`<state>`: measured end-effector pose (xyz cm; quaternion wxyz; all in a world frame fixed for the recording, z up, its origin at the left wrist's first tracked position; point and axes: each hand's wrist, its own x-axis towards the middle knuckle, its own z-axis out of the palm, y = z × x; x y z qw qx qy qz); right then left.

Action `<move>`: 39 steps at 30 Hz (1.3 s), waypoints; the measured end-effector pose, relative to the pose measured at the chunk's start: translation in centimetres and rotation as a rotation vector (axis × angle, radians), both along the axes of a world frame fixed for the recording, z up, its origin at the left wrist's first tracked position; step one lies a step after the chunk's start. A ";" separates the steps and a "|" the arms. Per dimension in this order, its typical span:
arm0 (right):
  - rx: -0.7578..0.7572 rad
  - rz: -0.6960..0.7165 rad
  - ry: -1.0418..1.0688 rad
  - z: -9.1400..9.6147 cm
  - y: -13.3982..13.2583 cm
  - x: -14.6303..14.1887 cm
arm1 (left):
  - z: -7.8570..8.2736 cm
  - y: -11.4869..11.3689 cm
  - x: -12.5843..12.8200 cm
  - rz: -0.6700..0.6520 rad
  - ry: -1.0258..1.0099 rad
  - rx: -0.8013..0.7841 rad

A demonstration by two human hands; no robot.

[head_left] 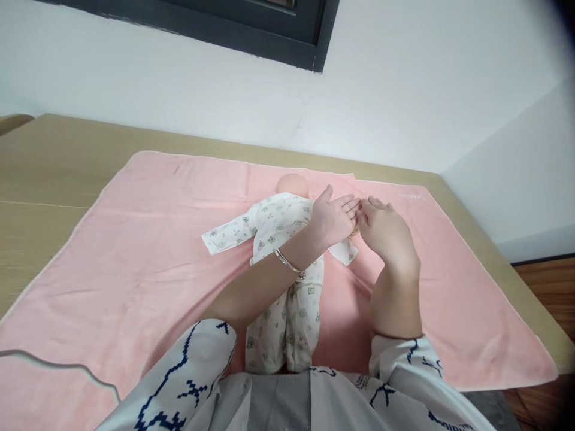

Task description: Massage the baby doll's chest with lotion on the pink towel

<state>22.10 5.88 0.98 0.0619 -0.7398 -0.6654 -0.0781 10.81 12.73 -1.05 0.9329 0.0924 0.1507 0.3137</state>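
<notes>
A baby doll [291, 185] in a white printed onesie [278, 227] lies on its back on a pink blanket [148, 239], head toward the wall. My left hand [335, 215], with a silver bracelet at the wrist, reaches across the doll's chest, its fingers stretched out flat at the doll's right-side sleeve [344, 251]. My right hand [386, 230] is beside it, fingers curled and meeting the left fingertips at the sleeve's end. Whatever the right fingers pinch there is hidden. The doll's other sleeve [224, 236] lies spread out to the left.
The blanket covers a light wooden table [54, 161] set against a white wall. A dark window frame [251, 30] is above. Wooden floor [548, 293] shows past the table's right edge. My patterned sleeves fill the bottom of the view.
</notes>
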 end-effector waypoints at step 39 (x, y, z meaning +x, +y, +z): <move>0.051 0.724 0.288 -1.6 -4.7 -10.4 | 3.9 -6.3 -12.5 0.181 0.170 0.086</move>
